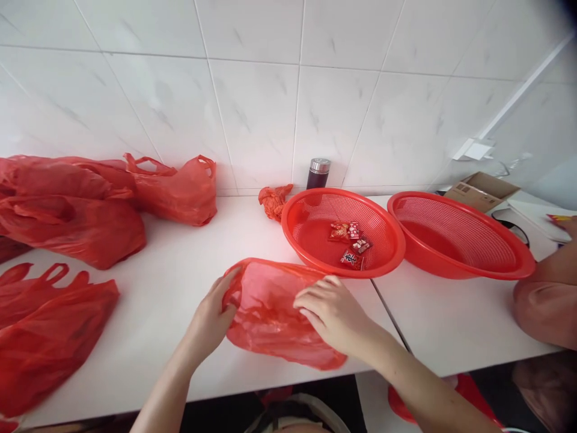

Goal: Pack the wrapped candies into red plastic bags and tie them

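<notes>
A thin red plastic bag (270, 313) lies spread over the white table in front of me, its mouth held wide. My left hand (215, 310) grips the bag's left rim, with the thumb inside and the fingers around the outside. Over the right side of the same bag, my right hand (331, 310) is closed with curled fingers pinching the plastic. Just beyond the bag stands a red mesh basket (306, 240) holding several small wrapped snack packets (351, 243).
Filled red bags (180, 189) crowd the left side. Along the tiled wall are a crumpled red bag (273, 201) and a dark flask (318, 174). At right are a second red basket (460, 270), a cardboard box (480, 189) and another person's arm (547, 294).
</notes>
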Motion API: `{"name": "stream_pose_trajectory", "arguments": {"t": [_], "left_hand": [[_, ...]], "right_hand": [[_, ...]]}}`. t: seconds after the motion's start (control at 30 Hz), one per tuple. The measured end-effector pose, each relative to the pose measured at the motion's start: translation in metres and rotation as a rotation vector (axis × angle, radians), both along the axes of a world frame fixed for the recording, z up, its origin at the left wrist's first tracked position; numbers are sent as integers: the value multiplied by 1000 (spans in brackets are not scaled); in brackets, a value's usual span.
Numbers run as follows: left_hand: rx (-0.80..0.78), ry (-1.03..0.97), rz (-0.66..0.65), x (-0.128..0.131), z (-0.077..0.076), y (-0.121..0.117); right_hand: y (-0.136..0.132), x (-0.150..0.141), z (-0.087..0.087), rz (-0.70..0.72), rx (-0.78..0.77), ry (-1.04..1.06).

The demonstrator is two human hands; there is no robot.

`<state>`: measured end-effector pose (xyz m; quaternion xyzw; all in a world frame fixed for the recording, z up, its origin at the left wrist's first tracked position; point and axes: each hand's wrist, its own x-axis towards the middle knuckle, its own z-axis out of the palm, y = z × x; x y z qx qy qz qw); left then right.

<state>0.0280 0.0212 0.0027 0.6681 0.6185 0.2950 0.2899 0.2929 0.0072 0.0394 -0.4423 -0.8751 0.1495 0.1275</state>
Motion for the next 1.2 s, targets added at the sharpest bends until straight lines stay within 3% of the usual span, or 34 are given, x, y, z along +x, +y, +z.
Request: {"name": "stream_pose_trajectory", "arguments": {"t": [0.1,0.2,0.27,0.33,0.43,0.53,0.6,0.73,0.83,0.93,1.0,1.07,1.2], "left_hand": [[-246,-377,-83,2,2,-12],[-460,-714,-101,-6,-2,-20],[-524,-871,-89,-11,-6,-22],[-570,-958,-74,-12,-8,-22],[-599,-1001,-53,-4,-7,-20],[-575,-1017,-8,9,-3,-18],[-554,-1031,18,18,-1,-18],[-493,-1023,93,28,-2,-21],[-458,-977,113,32,-7,-23],[-424,-927,87,33,-13,-23],[-397,-890,74,35,-16,-21],[-383,-874,67,36,-17,-20],[-386,-880,73,39,-15,-22]], "right_hand": [[-3,-9,-20,42,5,-35],[-2,3,-30,174,-162,-134],[4,21,-21,213,-260,-54],[16,41,0,184,-281,138],[50,70,29,-48,-162,279],[94,95,34,-294,-169,-120],[120,105,24,-319,-295,-366],[143,111,8,-275,-370,-427],[136,102,21,-284,-278,-338],[108,79,36,-232,-245,41],[80,58,37,-95,-360,295],[53,39,31,-29,-382,293],[30,31,30,-135,-245,226]]}}
